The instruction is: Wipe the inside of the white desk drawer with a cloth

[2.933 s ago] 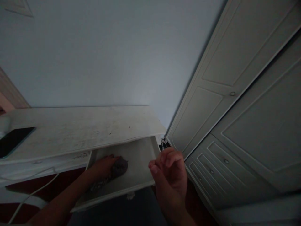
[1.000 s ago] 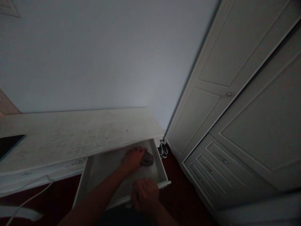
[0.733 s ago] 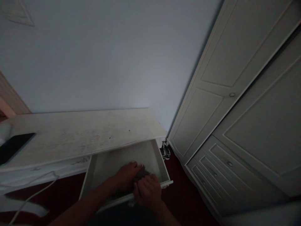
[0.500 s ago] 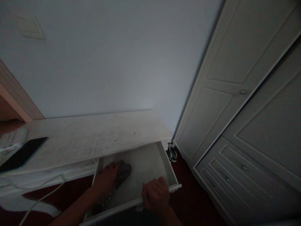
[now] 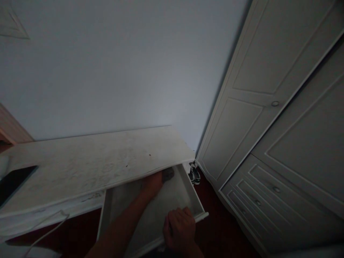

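A white drawer (image 5: 197, 202) stands pulled out from under the white desk top (image 5: 88, 163). My left hand (image 5: 153, 182) reaches deep into the drawer's far right corner, pressing a dark crumpled cloth (image 5: 168, 174) against the drawer floor; its fingers are partly hidden under the desk edge. My right hand (image 5: 179, 229) is closed over the drawer's front edge near its right end.
A tall white wardrobe (image 5: 274, 143) with knobs and lower drawers fills the right side. A pair of shoes (image 5: 194, 174) lies on the dark red floor between desk and wardrobe. A dark flat device (image 5: 12, 181) lies at the desk's left end; a white cable (image 5: 45, 233) hangs below.
My left hand has slid the cloth from the drawer's left middle to its far right corner. My right hand has stayed on the drawer's front edge.
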`<act>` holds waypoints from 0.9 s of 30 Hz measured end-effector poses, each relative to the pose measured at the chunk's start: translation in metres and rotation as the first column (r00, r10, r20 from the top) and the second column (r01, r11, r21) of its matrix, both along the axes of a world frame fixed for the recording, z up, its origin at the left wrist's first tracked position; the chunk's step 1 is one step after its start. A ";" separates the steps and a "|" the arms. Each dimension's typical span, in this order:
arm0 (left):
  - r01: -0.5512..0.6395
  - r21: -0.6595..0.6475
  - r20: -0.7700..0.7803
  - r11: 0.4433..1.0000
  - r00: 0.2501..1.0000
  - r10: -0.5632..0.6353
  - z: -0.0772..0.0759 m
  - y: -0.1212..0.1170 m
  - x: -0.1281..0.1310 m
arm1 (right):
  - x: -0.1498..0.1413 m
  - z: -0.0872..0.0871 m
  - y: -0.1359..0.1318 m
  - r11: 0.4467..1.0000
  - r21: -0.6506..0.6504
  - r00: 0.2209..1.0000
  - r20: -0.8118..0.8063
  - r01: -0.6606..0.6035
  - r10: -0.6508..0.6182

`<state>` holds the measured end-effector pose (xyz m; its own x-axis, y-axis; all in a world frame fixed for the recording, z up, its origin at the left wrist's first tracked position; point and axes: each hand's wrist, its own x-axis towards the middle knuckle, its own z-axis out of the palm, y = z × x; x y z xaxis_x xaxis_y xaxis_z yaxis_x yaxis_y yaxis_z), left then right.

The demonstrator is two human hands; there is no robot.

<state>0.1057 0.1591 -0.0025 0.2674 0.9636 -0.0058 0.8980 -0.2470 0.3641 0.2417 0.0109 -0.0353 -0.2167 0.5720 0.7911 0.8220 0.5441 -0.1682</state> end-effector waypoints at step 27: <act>0.008 0.080 -0.368 0.997 0.929 0.022 0.030 -0.175 -0.129 | 0.006 0.003 -0.002 0.997 -0.073 0.999 0.049 0.003 0.000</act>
